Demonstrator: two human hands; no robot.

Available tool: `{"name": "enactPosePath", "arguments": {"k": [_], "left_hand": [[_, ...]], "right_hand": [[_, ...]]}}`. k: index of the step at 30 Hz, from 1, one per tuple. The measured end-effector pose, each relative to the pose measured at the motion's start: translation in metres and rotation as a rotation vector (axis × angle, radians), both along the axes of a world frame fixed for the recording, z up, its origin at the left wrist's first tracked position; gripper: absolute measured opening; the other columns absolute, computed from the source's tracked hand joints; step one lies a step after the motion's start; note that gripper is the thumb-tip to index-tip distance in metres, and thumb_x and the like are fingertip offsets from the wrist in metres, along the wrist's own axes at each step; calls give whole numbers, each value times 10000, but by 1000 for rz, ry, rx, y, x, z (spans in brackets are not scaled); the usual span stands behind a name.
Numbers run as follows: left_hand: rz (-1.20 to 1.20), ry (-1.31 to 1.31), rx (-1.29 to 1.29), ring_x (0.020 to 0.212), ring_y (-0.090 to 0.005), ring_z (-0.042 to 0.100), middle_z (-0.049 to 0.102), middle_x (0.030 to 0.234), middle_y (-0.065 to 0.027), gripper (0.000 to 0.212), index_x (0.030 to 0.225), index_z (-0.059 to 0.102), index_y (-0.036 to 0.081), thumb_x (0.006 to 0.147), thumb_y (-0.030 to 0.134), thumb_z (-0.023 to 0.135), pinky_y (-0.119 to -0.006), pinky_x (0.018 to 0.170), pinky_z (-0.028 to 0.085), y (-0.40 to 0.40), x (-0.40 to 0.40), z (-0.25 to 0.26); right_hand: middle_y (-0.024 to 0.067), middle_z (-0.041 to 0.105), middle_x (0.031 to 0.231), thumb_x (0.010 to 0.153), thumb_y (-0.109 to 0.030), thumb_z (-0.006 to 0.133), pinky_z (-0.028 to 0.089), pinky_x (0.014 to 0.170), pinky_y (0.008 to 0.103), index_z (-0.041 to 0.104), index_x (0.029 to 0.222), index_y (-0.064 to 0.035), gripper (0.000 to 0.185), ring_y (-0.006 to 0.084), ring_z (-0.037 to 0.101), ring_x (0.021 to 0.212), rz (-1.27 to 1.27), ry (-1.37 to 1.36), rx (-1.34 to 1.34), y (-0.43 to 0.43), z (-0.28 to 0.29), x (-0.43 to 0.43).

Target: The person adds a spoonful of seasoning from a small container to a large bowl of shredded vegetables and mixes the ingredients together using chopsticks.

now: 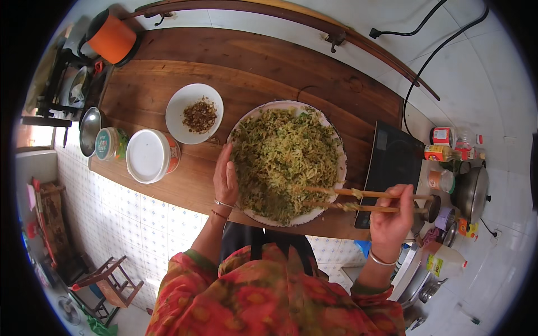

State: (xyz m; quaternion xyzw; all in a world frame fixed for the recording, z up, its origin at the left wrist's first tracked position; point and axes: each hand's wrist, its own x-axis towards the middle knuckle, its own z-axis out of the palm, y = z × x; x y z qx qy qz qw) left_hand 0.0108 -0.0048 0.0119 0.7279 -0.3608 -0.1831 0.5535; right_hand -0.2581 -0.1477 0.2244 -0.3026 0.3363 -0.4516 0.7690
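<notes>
A wide enamel basin (344,168) with a dark rim, heaped with a shredded green and yellow food mixture (290,155), stands on the wooden table. My left hand (227,176) rests against the basin's left side, its fingers along the rim. At the basin's right, my right hand (393,214) holds a pair of long wooden chopsticks (365,193); bits of food cling to them and their tips are in the mixture. Left of the basin is a white bowl (174,111) with a reddish-brown chunky seasoning (199,116) in it.
A white-lidded tub (147,156), a green-lidded jar (106,143) and a metal bowl (90,130) stand at the table's left edge, with an orange kettle (111,38) behind. A black induction cooktop (393,155) lies right of the basin; bottles, jars and a lidded pan (470,195) are beyond it.
</notes>
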Motion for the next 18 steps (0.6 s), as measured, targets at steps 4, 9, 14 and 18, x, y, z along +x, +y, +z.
{"name": "enactPosePath", "arguments": {"k": [4, 9, 14, 18], "left_hand": [[-3, 1, -7, 1331, -273, 377, 462, 1386, -152, 453, 1355, 450, 13, 1011, 285, 337, -364, 1097, 273, 3, 1, -9], [-4, 2, -25, 1333, -274, 375, 460, 1388, -152, 441, 1354, 452, 15, 1011, 272, 348, -364, 1098, 272, 3, 2, -9], [-12, -22, -26, 1313, -329, 392, 476, 1365, -168, 420, 1337, 465, 22, 1006, 253, 348, -401, 1084, 299, 2, 1, -7], [-8, -42, -43, 1308, -330, 398, 479, 1363, -168, 417, 1334, 470, 26, 1004, 253, 356, -400, 1079, 303, 1, 2, -10]], "right_hand": [[103, 596, 703, 994, -297, 446, 481, 404, 249, 572, 914, -3, 330, 176, 582, 464, -130, 630, -231, 30, -25, -10], [88, 585, 710, 983, -264, 488, 512, 471, 226, 580, 944, 20, 301, 140, 607, 524, -123, 915, -216, 58, -91, -10], [100, 595, 718, 979, -242, 502, 511, 465, 237, 580, 948, 46, 299, 145, 605, 521, -156, 846, -308, 56, -110, 39], [95, 596, 725, 980, -246, 502, 514, 481, 234, 585, 947, 45, 304, 142, 608, 533, -101, 826, -412, 51, -83, 48]]}}
